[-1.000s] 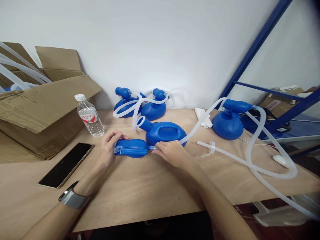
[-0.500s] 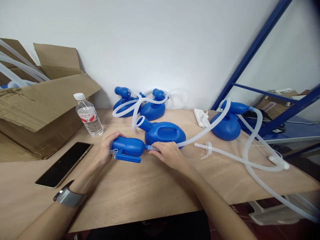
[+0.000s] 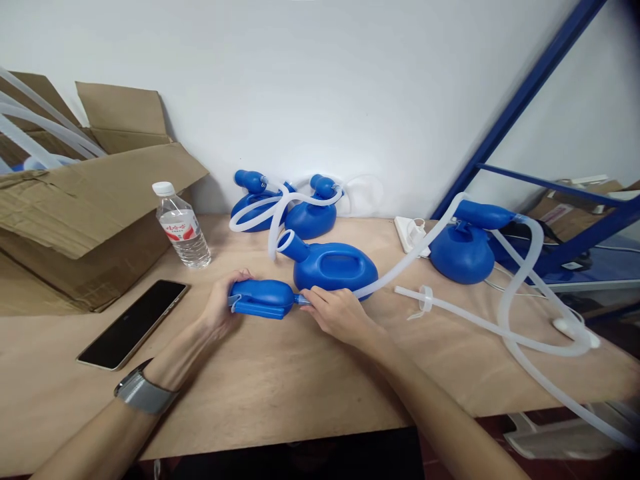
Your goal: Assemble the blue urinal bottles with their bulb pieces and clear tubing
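Observation:
My left hand [image 3: 225,303] is wrapped round the wide end of a blue plastic urinal funnel [image 3: 267,293], which has a flat handle bar along its near side. At the funnel's narrow tip, my right hand [image 3: 340,313] grips the end of a translucent hose [image 3: 395,268]. The hose fitting meets the tip; my fingers partly cover it, so how deep it sits is hidden. Just behind my hands a blue urinal bottle [image 3: 340,270] lies on the table, its open neck pointing up and left.
Two blue bottles with coiled hoses [image 3: 311,217] stand by the wall, another blue bottle [image 3: 463,253] at right. A water bottle [image 3: 184,230], a phone [image 3: 134,323] and a cardboard box [image 3: 150,180] are at left. A white power strip [image 3: 407,233] lies behind. A loose hose end with ring [image 3: 426,300] rests at right.
The funnel has turned in my left hand, its handle bar now closer against its body. My right hand still grips the hose at the tip. The whole view has shifted slightly.

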`<state>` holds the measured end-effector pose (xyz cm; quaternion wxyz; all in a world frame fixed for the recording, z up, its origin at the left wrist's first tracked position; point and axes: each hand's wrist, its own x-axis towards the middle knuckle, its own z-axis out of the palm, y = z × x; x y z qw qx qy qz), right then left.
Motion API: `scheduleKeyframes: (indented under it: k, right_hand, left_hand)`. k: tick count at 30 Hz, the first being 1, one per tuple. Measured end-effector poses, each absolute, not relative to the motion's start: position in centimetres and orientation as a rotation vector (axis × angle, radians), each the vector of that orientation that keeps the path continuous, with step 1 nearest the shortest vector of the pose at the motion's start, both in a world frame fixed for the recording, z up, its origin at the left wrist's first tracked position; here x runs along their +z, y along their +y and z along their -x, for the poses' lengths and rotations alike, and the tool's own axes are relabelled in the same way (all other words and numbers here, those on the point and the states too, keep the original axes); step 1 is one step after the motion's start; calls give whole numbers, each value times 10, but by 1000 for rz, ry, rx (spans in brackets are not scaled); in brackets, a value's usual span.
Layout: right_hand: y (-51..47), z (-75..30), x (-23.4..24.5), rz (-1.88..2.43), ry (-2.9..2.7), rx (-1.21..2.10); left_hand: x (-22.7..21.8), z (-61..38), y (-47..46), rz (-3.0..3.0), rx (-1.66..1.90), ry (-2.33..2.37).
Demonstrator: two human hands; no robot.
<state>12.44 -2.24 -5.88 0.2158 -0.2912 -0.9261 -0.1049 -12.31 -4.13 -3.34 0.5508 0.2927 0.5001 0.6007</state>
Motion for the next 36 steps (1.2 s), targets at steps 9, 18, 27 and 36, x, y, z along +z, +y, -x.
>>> scheduleKeyframes:
  k: [9,18,27,36]
  right_hand:
    - [-24,-122,-57,782,-2481,-248]
    - [-28,-118,-65,752,-2497,-292]
    - [-26,-118,-65,722,-2496,-300]
    - [-13,-122,-63,705,-2507,-419]
  left_hand:
    - [-33,117,-47,-526,1391,1095]
    - [-27,122,-51,-788,1293,1113]
    - [-29,123,-50,-794,1304,1043]
    - [-49,116,-38,-555,1267,1163]
